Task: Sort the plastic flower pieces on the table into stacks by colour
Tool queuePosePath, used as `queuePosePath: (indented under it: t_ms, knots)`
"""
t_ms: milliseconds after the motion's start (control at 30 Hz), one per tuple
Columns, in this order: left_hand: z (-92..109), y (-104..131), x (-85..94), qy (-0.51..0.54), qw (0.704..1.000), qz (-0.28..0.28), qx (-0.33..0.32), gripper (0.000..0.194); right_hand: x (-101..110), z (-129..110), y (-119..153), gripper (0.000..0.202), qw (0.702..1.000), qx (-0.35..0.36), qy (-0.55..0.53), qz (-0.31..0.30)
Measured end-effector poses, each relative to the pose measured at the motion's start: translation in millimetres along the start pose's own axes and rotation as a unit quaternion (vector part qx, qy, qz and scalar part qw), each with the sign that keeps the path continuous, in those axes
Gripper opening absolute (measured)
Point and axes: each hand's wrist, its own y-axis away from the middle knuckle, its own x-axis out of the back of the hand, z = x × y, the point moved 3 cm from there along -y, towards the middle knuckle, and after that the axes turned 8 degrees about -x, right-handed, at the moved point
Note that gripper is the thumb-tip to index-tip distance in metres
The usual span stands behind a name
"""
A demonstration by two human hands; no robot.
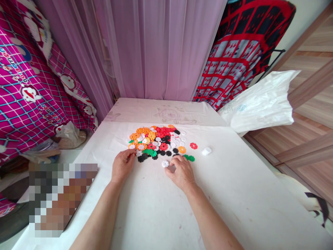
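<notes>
A heap of notched plastic snowflake discs (163,132) in orange, red, white, black and green lies on the table. My left hand (122,166) rests at the heap's near left edge, its fingers curled and pinched together beside white and black discs. What is between those fingertips, if anything, is hidden. In front of the heap, my right hand (182,172) pinches a white snowflake disc (165,164) between thumb and fingers. Past its knuckles lie a green disc (189,158) and an orange disc (182,149).
A red disc (194,146) and a small white clump (206,151) lie right of the heap. A white cloth covers the table (223,194). At its right edge stands a white plastic bag (265,100). A blurred-out flat object (65,201) lies at left. Purple curtains (166,48) hang behind.
</notes>
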Motion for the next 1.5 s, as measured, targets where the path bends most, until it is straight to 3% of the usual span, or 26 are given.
queuePosePath:
  t_ms: [167, 233, 333, 600, 733, 867, 1067, 1233, 1500]
  knots:
    - [0.0, 0.1, -0.5, 0.001, 1.0, 0.001, -0.005, 0.029, 4.9, 9.1, -29.3, 0.007, 0.999, -0.003, 0.013, 0.041]
    - [-0.1, 0.1, -0.3, 0.0, 1.0, 0.004, -0.004, 0.029, 3.8, 12.4, -46.9, 0.019, 0.998, -0.009, 0.044, 0.045]
    - [0.0, 0.1, 0.4, -0.002, 1.0, 0.009, -0.001, 0.029, -2.6, 14.3, -68.2, 0.03, 0.997, -0.009, 0.08, 0.019]
    - [2.4, -0.3, 1.8, 0.001, 1.0, 0.007, 0.0, 0.028, -16.5, 8.9, -84.3, 0.013, 0.992, -0.005, 0.118, -0.035]
    - [2.2, -0.1, 1.2, -0.001, 1.0, 0.007, 0.0, 0.027, -5.8, 12.5, -76.4, 0.014, 0.995, -0.025, 0.1, -0.006]
    - [1.3, 0.3, 0.0, -0.003, 1.0, 0.006, -0.002, 0.028, 5.6, 17.3, -45.0, 0.017, 0.998, -0.057, 0.024, 0.002]
    - [0.7, 0.0, -0.5, 0.0, 1.0, 0.007, -0.001, 0.028, 1.2, 3.0, -2.3, 0.014, 0.998, -0.001, -0.062, -0.01]
    - [1.0, -0.2, -0.1, 0.002, 1.0, 0.005, 0.002, 0.028, -3.6, -5.6, -3.3, 0.012, 0.998, 0.032, -0.049, 0.016]
    - [0.1, -0.2, -0.5, 0.004, 1.0, 0.006, -0.001, 0.027, -8.1, -4.4, -3.5, 0.013, 0.999, 0.038, -0.026, 0.005]
